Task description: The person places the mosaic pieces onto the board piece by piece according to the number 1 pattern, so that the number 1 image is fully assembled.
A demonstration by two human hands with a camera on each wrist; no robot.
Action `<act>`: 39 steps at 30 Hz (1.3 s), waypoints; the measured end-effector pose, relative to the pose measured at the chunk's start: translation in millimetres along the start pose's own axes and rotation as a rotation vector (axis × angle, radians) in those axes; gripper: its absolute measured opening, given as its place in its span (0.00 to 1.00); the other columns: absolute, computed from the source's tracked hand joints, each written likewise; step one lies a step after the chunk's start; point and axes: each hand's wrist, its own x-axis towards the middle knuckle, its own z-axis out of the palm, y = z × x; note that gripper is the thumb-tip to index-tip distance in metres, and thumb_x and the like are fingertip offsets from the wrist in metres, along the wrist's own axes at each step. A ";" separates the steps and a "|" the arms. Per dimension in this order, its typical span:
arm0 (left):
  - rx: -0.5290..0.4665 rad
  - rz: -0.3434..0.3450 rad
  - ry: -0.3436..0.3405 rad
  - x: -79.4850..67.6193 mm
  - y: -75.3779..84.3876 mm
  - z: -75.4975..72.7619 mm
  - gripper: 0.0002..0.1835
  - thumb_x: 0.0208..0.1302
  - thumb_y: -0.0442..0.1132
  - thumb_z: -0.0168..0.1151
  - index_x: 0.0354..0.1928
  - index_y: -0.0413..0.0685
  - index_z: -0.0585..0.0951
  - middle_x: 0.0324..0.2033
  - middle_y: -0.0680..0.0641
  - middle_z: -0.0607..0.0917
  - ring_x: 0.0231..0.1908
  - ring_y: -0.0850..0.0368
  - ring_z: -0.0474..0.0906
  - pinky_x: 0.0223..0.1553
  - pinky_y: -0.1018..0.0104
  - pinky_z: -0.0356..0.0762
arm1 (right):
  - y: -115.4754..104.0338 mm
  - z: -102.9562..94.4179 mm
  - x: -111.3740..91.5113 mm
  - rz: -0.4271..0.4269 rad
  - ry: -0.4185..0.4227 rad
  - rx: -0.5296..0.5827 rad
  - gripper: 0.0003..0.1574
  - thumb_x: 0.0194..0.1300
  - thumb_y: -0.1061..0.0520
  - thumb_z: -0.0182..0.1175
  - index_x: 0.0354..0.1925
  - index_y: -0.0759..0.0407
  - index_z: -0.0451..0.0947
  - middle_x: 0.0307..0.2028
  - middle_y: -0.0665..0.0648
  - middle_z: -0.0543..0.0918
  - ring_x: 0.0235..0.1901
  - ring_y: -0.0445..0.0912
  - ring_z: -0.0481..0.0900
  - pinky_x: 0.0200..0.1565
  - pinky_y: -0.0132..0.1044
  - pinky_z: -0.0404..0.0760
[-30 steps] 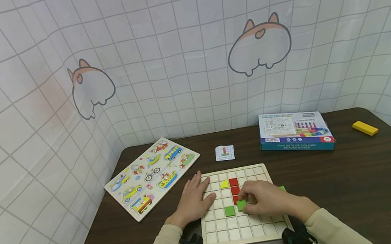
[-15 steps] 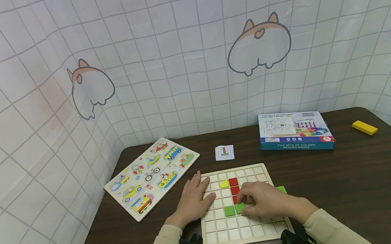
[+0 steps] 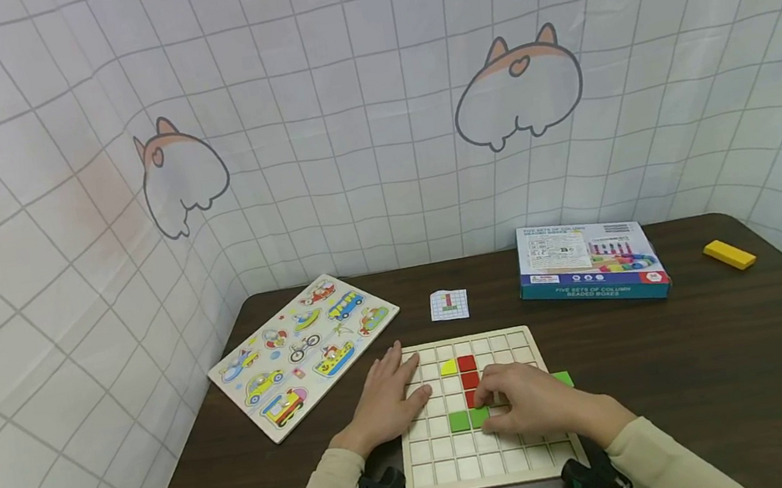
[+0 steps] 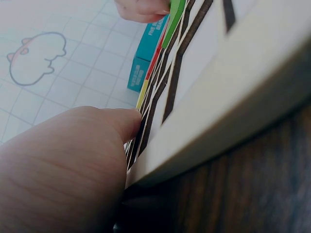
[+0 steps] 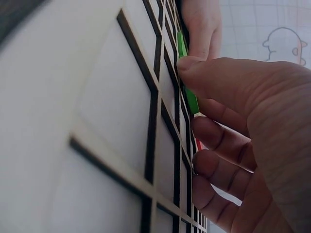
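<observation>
A wooden grid board [image 3: 444,472] lies before me on the dark table. My left hand [image 3: 378,402] rests along its left edge, fingers extended and thumb over the cells. With thumb and fingertips my right hand [image 3: 531,400] pinches a green square tile [image 3: 478,417], which sits in its cell just right of another green tile [image 3: 459,422]. In the right wrist view the thumb [image 5: 192,65] lies at the edge of the green piece. Several red tiles [image 3: 469,380] stand in a column above it, beside a smaller yellow tile [image 3: 448,368].
A card with a printed grid pattern [image 3: 449,305] lies behind the board. Left of it is a vehicle picture puzzle [image 3: 304,358]. A bead-set box [image 3: 592,269] and a yellow block [image 3: 730,255] are at the right back. Something green [image 3: 564,379] shows past the board's right edge.
The green tile in my right hand has moved slightly left and down and now lies level beside the other green tile. My left hand has stayed in place.
</observation>
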 end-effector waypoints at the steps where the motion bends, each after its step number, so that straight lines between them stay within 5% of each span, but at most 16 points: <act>1: 0.000 -0.002 -0.002 -0.1 -0.1 0.2 0.34 0.72 0.56 0.50 0.73 0.47 0.63 0.75 0.39 0.51 0.75 0.46 0.43 0.74 0.47 0.39 | -0.1 0.1 0.0 0.002 -0.003 0.001 0.13 0.56 0.46 0.72 0.39 0.44 0.84 0.36 0.38 0.78 0.33 0.37 0.72 0.38 0.32 0.74; 17: -0.018 0.012 0.005 -0.5 0.8 -0.5 0.33 0.73 0.55 0.50 0.73 0.46 0.64 0.75 0.38 0.51 0.75 0.44 0.44 0.74 0.46 0.39 | 5.5 -16.9 -6.5 0.066 -0.016 0.058 0.09 0.57 0.46 0.72 0.35 0.43 0.81 0.31 0.41 0.78 0.31 0.40 0.73 0.33 0.31 0.74; 33: -0.010 0.016 0.009 0.0 -1.4 0.5 0.34 0.73 0.56 0.50 0.73 0.45 0.64 0.75 0.37 0.51 0.75 0.44 0.44 0.74 0.46 0.40 | 37.1 -50.3 -20.9 0.133 0.031 0.043 0.14 0.58 0.48 0.71 0.40 0.52 0.83 0.32 0.43 0.80 0.31 0.42 0.73 0.31 0.32 0.76; 39: -0.021 0.017 0.009 -0.5 -1.8 0.4 0.33 0.73 0.55 0.50 0.73 0.45 0.64 0.75 0.37 0.51 0.75 0.43 0.44 0.74 0.45 0.40 | 49.3 -61.7 -27.8 0.141 0.010 0.063 0.09 0.60 0.49 0.70 0.36 0.50 0.81 0.29 0.43 0.78 0.29 0.39 0.72 0.30 0.31 0.75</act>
